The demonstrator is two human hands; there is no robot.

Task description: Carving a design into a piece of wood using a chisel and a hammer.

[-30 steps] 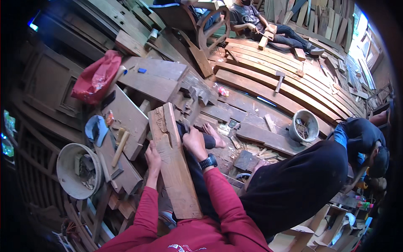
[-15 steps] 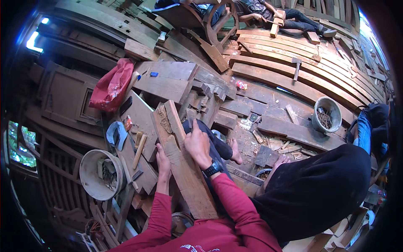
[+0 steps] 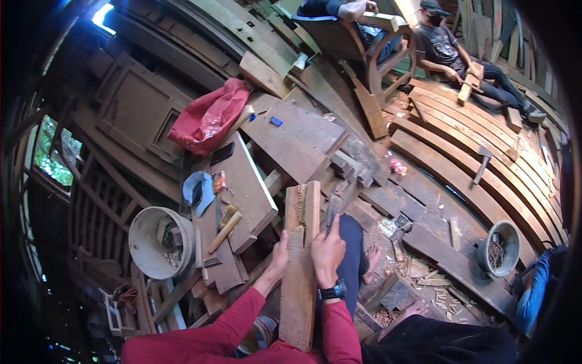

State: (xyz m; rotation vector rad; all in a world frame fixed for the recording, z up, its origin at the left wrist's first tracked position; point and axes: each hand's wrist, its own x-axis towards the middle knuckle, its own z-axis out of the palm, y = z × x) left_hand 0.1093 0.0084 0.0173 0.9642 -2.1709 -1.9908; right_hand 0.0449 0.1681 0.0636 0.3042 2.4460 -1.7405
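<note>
A thick wooden board stands lengthwise before me, its lower end by my lap. A rough, chipped recess is cut into its far end. My left hand grips the board's left edge, thumb up along the side, the other fingers mostly hidden. At the right edge, my right hand is closed on a flat-bladed tool, index finger stretched along its grey blade. Its handle is hidden in the hand, so I cannot tell a knife from a chisel. The blade points away from me, beside the recess.
A wooden mallet, blue cap, phone and red bag lie left. Buckets stand left and right. Chips litter the floor near my feet. A hatchet rests on beams; two people sit beyond.
My view has swung left, so the surroundings sit farther right. The board looks more upright in view. Both hands keep their holds, the blade still beside the board's far end.
</note>
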